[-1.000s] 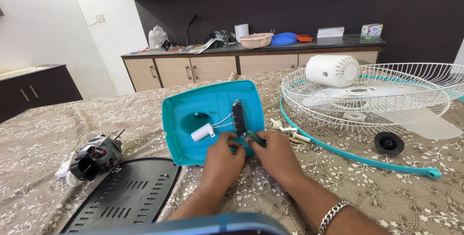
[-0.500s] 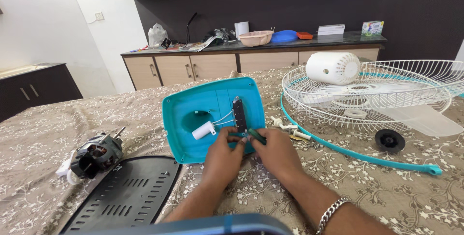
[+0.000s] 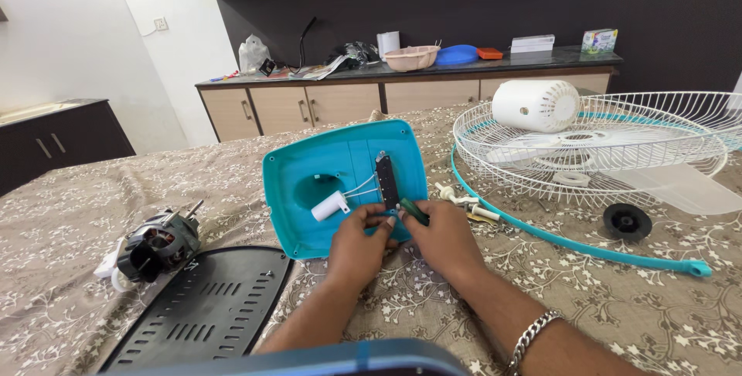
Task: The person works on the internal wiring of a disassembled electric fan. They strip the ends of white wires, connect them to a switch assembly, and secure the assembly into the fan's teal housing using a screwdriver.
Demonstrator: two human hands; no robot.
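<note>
A teal plastic fan base cover [image 3: 309,183] lies upside down on the patterned cloth, propped up toward me. Inside it sit a dark switch block [image 3: 386,179], white wires and a white cylinder [image 3: 331,206]. My left hand [image 3: 359,248] grips the cover's near edge below the switch block. My right hand [image 3: 448,241] holds a small green-handled screwdriver [image 3: 413,211] with its tip at the lower end of the switch block. A metal bracelet is on my right wrist.
A fan motor [image 3: 158,243] lies at the left beside a black slotted base plate [image 3: 205,306]. At the right are a white wire fan guard [image 3: 595,140], a white motor housing [image 3: 535,104], a teal rim ring [image 3: 572,244], a black knob [image 3: 626,221] and small white parts [image 3: 464,204]. A cabinet counter stands behind.
The view has shifted slightly. Both hands stay at the cover's near edge, with the screwdriver held at the switch block.
</note>
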